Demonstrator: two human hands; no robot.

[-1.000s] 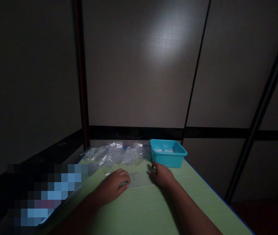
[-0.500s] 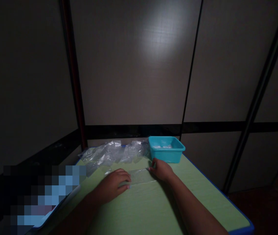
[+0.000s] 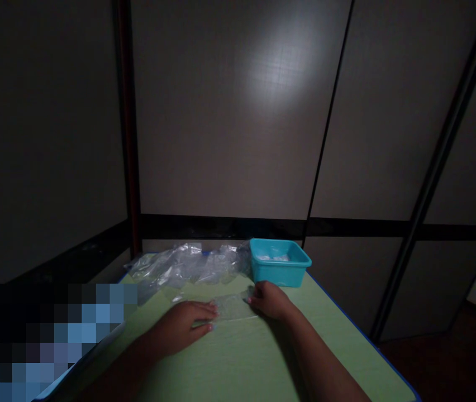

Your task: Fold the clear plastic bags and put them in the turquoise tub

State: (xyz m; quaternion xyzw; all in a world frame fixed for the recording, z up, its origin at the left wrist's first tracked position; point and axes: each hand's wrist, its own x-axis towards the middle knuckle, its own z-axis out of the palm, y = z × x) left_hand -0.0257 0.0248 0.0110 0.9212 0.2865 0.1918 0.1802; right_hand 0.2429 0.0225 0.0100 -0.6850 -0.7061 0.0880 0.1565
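Observation:
A small clear plastic bag lies flat on the green table between my two hands. My left hand rests over its left end, fingers stretched out and thumb apart. At the bag's right end, my right hand is closed, thumb and fingers pinching the edge. Just behind that hand stands a turquoise plastic basin with some clear or whitish pieces inside. To its left, a spread of crumpled clear plastic bags covers the back of the table.
The green table has a blue edge and stands close to dark panelled cabinet doors. On the left, a blurred-out patch hides what is there; part of a pale blue rim shows below it.
The view has shifted slightly, so the table and basin sit a little lower and further left. My right fingers have curled in more at the bag's edge; my left hand stays nearly put.

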